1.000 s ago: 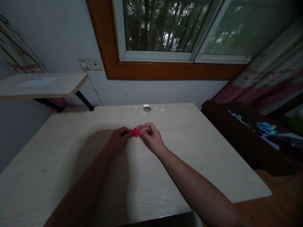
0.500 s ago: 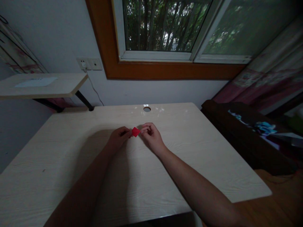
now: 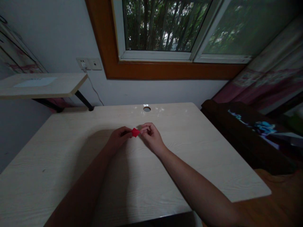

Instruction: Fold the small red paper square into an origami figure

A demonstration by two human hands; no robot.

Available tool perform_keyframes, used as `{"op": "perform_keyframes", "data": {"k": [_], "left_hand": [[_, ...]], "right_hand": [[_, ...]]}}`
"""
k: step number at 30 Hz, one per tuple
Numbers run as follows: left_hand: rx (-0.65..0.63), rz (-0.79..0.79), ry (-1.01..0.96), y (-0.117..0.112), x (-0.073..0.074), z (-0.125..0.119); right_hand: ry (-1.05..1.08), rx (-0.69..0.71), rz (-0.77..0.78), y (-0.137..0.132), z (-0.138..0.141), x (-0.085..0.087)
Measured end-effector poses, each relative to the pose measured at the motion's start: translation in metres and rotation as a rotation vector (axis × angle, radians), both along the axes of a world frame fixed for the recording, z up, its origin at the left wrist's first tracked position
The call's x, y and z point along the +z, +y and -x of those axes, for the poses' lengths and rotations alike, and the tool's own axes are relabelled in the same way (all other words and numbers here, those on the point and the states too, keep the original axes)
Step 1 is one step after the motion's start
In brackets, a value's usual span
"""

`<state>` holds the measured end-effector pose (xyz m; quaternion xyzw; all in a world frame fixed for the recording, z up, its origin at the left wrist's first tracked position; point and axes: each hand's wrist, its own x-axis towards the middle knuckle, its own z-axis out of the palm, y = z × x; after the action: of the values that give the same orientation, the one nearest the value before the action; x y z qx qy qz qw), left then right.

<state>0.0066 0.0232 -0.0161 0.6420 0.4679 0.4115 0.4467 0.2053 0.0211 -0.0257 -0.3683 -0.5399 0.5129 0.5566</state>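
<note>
Just one small red piece (image 3: 135, 132) sits between two hands, above the middle of one pale desk (image 3: 189, 164). The left hand (image 3: 118, 138) pinches its left corner between thumb and fingers. The right hand (image 3: 151, 136) is half curled, fingertips at the right corner; whether they grip, I cannot tell. One round hole (image 3: 147, 109) lies beyond, near the far edge.

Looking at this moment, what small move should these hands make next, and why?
Probably the right hand should gently firm its pinch on the small red piece, with the left hand steadying it. The left hand pinches the piece's left side over the desk; the right hand is at its right corner, its grip too small to judge.
</note>
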Motion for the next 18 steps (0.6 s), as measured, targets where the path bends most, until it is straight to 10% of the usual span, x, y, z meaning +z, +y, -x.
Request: {"op": "perform_keyframes", "data": {"k": [18], "left_hand": [[-0.002,0.030,-0.081,-0.0022,-0.0003,-0.0023]], "right_hand": [[-0.001,0.041,0.009,0.0017,-0.0015,-0.0017]]}}
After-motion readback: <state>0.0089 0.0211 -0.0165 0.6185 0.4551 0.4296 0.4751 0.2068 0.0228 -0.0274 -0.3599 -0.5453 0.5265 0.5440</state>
